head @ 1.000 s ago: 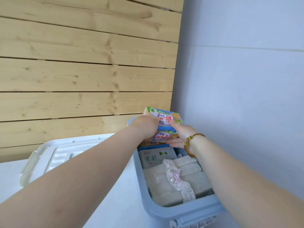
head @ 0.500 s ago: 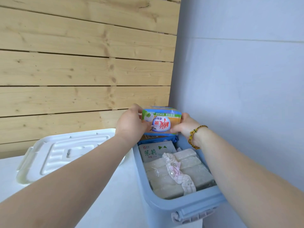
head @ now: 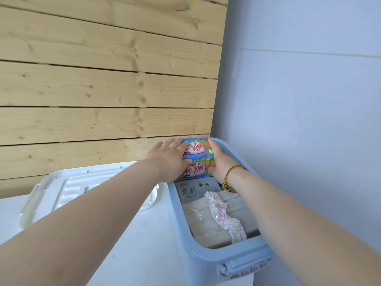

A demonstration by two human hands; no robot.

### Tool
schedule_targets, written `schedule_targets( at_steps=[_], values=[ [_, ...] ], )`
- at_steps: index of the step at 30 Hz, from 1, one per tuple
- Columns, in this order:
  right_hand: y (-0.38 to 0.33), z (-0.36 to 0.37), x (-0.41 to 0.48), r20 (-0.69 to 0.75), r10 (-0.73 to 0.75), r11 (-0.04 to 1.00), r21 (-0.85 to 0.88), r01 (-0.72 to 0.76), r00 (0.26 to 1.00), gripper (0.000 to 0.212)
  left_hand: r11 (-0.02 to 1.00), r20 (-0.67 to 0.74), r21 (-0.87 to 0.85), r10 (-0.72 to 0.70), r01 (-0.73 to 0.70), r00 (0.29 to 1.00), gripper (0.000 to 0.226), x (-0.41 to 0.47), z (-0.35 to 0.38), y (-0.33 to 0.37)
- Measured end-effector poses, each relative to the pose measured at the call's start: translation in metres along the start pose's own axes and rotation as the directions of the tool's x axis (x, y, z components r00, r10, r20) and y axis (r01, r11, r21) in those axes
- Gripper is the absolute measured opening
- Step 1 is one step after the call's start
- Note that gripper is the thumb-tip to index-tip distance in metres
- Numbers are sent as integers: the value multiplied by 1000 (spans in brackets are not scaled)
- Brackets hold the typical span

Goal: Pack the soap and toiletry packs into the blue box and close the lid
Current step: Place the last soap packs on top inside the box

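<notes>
Both hands are on the two blue-and-orange soap packs [head: 198, 158] at the far end of the blue box [head: 208, 258], one from each side. The left hand [head: 168, 159] lies flat with fingers spread over the left edge of the packs, and the right hand [head: 219, 162] presses against their right edge, thumb up along the side, so it's more of a squeeze between two palms than a pinch. The right fingers are tucked down behind the packs, so can't tell how far they curl. The packs lie side by side, labels up, with big red Chinese characters on a white oval; the small print is too blurry to read. Just in front of them sits a pale flat packet [head: 192, 191] with two green Chinese characters and a little red logo in the corner, partly under the right wrist, which wears a yellow beaded bracelet [head: 228, 178]. Nearer the camera the box holds whitish blocks in clear wrap [head: 208, 226], with a pink checked strip [head: 222, 213] draped over them; not sure what that strip is. The right forearm hides the box's right wall. The white lid [head: 66, 189] lies off on the white table [head: 127, 254] to the left of the box, partly behind the left arm. A grey latch [head: 243, 267] sticks out at the box's near end.
</notes>
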State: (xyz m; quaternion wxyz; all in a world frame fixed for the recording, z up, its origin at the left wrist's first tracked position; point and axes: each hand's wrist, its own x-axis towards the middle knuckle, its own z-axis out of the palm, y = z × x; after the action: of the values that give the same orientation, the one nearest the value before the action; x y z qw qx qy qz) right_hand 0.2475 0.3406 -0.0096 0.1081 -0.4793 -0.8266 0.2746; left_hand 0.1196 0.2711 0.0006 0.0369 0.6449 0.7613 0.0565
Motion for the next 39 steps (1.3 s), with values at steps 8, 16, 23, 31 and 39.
schedule_targets(
  at_steps=[8,16,23,31,39],
  values=[
    [2,2,4,38,-2,1000,21,1,999,80,998,41,2,-61,61,997,63,9,2,5],
    [5,0,5,21,-63,980,192,58,998,63,998,51,-36,-45,47,998,64,7,1,1],
    [13,-8,6,54,-46,947,319,26,998,73,998,-32,-44,36,-38,999,69,7,1,1],
    [11,-4,8,79,-83,985,156,70,993,103,985,15,-158,70,-67,997,92,14,-6,-2],
    [5,-7,7,-6,-106,991,-83,105,994,96,964,41,-248,115,-101,993,90,20,-6,-10]
  ],
)
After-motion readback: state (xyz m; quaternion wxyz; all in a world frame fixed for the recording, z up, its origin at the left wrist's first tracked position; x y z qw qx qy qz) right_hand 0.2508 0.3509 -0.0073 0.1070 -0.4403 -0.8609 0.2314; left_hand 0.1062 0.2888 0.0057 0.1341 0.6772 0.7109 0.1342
